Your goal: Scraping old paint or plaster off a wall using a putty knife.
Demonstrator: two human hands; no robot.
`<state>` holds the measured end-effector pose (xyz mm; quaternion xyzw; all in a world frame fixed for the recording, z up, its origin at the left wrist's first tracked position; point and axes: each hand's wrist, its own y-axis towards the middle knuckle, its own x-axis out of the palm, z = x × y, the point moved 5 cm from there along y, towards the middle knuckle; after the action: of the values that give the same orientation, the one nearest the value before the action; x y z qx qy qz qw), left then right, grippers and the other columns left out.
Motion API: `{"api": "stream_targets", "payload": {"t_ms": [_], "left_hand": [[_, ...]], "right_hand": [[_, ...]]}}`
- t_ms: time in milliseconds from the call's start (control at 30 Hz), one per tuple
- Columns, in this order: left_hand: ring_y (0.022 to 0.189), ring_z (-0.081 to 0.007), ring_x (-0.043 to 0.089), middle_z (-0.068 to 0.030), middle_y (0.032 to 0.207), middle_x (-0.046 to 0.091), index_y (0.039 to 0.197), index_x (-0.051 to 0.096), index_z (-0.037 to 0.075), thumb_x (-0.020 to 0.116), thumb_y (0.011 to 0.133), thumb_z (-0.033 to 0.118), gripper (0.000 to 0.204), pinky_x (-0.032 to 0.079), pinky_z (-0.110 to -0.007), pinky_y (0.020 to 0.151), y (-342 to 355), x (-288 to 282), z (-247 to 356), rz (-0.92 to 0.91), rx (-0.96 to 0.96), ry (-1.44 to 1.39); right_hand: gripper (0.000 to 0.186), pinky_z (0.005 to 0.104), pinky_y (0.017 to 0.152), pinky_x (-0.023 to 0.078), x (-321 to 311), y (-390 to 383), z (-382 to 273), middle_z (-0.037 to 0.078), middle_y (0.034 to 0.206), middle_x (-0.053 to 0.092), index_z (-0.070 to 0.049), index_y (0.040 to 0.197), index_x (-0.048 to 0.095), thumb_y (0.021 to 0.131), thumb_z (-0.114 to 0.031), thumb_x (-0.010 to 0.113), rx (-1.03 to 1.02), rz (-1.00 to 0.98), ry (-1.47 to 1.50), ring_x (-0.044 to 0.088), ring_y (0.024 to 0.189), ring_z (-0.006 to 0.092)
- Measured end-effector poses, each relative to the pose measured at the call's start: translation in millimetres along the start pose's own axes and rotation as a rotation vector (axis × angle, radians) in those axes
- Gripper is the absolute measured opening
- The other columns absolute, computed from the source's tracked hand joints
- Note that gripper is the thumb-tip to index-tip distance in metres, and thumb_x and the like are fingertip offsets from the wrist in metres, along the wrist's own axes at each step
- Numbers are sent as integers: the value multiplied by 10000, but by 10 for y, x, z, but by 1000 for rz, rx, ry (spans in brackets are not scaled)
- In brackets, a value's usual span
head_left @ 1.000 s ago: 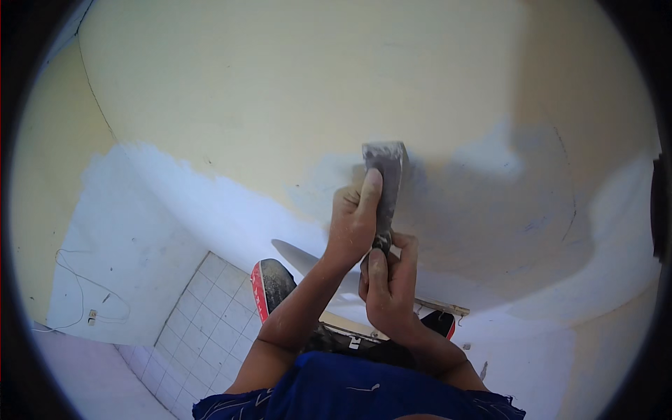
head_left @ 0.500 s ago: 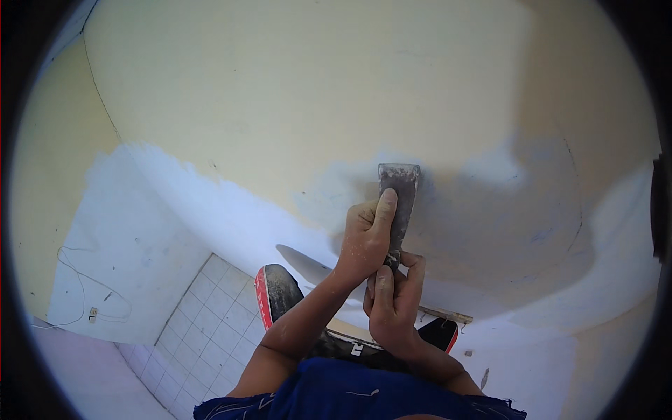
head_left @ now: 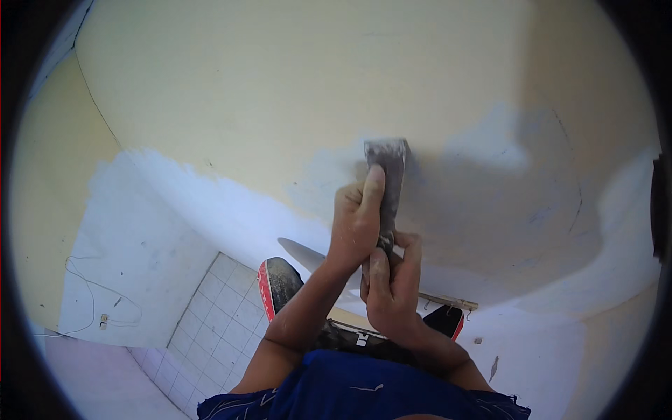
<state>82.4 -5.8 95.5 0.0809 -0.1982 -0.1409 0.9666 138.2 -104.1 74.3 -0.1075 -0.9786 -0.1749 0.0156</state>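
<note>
Both hands work one putty knife (head_left: pixel 387 183) against the wall (head_left: pixel 280 84), its putty-smeared blade lying flat on the patch of grey-white filler (head_left: pixel 490 203) where the white band meets the cream paint above. The left hand (head_left: pixel 355 222) has its grip closed over the blade's back, the forefinger stretched up along the metal to press it in; the right hand (head_left: pixel 389 283) is wrapped tight round the handle just below. The likeliest fault is uneven pressure: if the forefinger bears on one side, the blade's corner could dig in and leave a ridge or gouge in the fresh filler. Too steep a blade would probably scrape filler off rather than smooth it. The stretched finger lies close to the blade's edge, so a slip on wet filler could drag it across the wall. The person appears to stand raised above the tiled floor (head_left: pixel 210 329), shoes (head_left: pixel 280 280) on a narrow plank (head_left: pixel 448 302), so leaning into the stroke might upset the footing.
</note>
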Motion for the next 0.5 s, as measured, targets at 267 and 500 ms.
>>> {"api": "stream_targets", "payload": {"t_ms": [267, 500], "left_hand": [[592, -59, 449, 25, 646, 494, 740, 533, 18, 468, 1023, 340, 434, 376, -253, 509, -179, -123, -345, -29, -70, 87], [655, -115, 567, -47, 697, 574, 896, 552, -18, 440, 1025, 252, 319, 474, -264, 631, -626, 67, -566, -203, -7, 123]], "right_hand": [[180, 290, 512, 376, -297, -232, 60, 59, 639, 506, 6, 1104, 444, 1000, -138, 420, 201, 6, -113, 457, 551, 101], [133, 266, 529, 382, -749, -874, 536, 22, 661, 512, 8, 969, 530, 973, -114, 478, 249, 237, -149, 459, 589, 70]]}}
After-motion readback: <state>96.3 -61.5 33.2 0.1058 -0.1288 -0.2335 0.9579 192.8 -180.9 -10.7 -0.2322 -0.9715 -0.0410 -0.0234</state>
